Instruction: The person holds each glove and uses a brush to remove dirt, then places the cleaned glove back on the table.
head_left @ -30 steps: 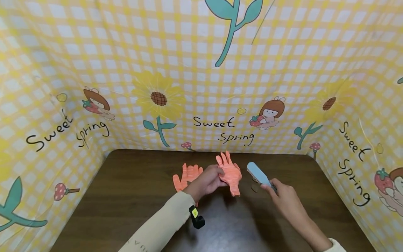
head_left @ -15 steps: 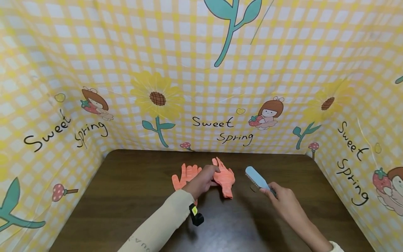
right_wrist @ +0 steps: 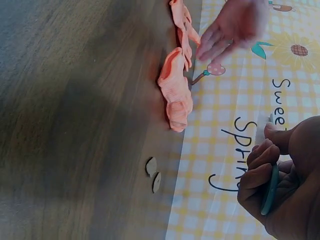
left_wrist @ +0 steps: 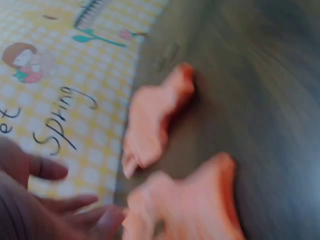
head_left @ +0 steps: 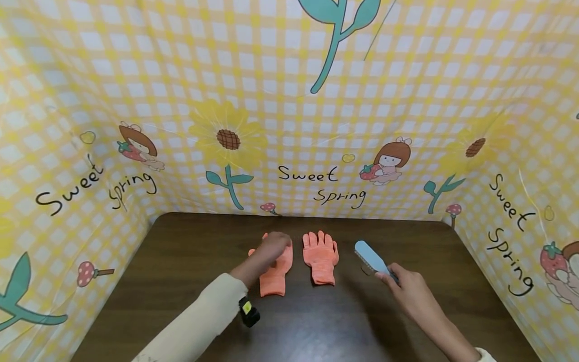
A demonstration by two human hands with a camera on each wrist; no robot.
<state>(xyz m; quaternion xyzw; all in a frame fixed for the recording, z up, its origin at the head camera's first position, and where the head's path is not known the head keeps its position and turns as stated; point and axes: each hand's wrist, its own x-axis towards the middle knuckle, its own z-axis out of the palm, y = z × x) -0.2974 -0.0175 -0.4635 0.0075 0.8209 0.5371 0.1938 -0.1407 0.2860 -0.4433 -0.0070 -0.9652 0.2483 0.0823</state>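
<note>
Two orange knit gloves lie side by side on the dark wooden table. The right-hand glove is flat with its fingers toward the back wall. Over the left-hand glove hovers my left hand, hiding part of it. In the left wrist view, the fingers are loosely extended around nothing; contact with the near glove cannot be told. My right hand grips the handle of a light blue brush, bristles facing down-left, held to the right of the gloves. The right wrist view shows fingers curled round its teal handle.
Small grey flat pieces lie on the table near the brush, their kind unclear. A yellow checked cloth with printed flowers walls the table at the back and both sides. A black device is strapped to the left wrist.
My left hand has laid the right-hand glove down, let go of it and moved left over the other glove. The right hand with the brush has barely moved.
</note>
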